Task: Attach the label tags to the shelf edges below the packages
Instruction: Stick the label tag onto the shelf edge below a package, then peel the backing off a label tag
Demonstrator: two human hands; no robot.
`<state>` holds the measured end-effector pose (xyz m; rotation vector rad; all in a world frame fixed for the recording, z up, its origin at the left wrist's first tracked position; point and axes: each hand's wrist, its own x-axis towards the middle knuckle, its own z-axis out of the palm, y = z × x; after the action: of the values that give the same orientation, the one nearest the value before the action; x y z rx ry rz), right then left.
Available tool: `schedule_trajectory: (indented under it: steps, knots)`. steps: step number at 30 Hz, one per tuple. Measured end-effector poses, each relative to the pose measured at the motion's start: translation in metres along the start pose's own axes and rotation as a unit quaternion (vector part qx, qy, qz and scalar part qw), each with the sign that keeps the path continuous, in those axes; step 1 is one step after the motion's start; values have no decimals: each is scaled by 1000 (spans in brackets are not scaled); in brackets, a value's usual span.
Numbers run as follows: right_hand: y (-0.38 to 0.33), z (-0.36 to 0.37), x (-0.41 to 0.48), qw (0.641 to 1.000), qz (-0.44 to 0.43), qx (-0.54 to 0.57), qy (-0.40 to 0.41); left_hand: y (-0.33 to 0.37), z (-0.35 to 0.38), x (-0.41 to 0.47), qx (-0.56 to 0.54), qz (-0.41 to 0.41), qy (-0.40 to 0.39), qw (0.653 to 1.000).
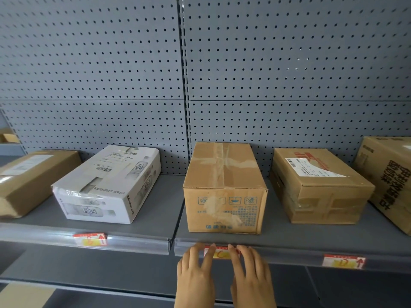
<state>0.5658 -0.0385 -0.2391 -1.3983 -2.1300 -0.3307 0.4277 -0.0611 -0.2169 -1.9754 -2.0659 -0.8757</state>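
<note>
- Left hand (195, 271): fingers straight and spread, grasping nothing; the fingertips rest on the left end of the middle label tag (220, 253).
- Right hand (251, 271): fingers likewise straight, holding nothing; the fingertips press the right end of the same tag.
- Middle label tag: red and yellow, on the shelf edge (289, 256), directly below the taped brown box (224, 187). It is partly covered by both hands.
- Right label tag (343, 261): on the same edge, below the brown box with a shipping label (320, 185).
- Left label tag (90, 239): on the neighbouring shelf section's edge, below the white box (109, 185), which lies at an angle.
- Plain brown box (29, 181): far left, cut off by the frame.
- Brown box with black characters (391, 181): far right, partly out of frame.
- Grey pegboard (266, 63): back wall behind all the boxes.
</note>
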Motion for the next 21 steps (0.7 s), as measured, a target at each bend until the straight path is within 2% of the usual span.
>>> schedule_trajectory:
  steps: [8,16,19,21]
  knots:
    - [6,-1,1,1000,-13,2,4,2,-3,1,-4,7,10,1000]
    - [-14,17,-1,992,20,14,126,-3,-11,-2,1,-11,-4,1000]
    - [-43,23,8,981,-11,49,189,-20,-26,-5,5,-32,-14,999]
    - [-68,24,13,979,-46,80,181,-43,-37,-8,11,-50,1,999]
